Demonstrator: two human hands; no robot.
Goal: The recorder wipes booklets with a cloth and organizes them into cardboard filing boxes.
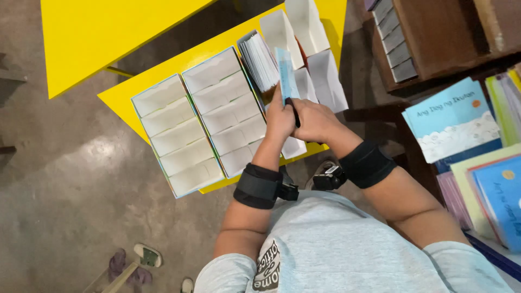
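Two hands met over the yellow bench (163,76) in the head view, the only view you had. Your left hand (279,120) was closed around the lower end of a thin pale-blue booklet (285,73), holding it upright on its edge above the divided white trays (201,125). Your right hand (315,122) was clenched around a dark pen (293,113), its tip close to the booklet's lower edge.

Judging from that pose, the booklet was the weak point: you gripped it only at the bottom, so the tall free end could have bowed or flopped sideways when the pen pressed on it, and a mark could have skidded. It also stood just beside the packed stack of white sheets (259,64) in the next compartment; a sideways slip could have knocked those sheets askew or dropped the booklet into the wrong slot.

White folded card boxes (304,32) sat at the far end of the bench, near its edge, and a careless elbow might have pushed them off. Picture books (453,119) lay well apart on your right, beside your right forearm, and a wide swing could have brushed them.
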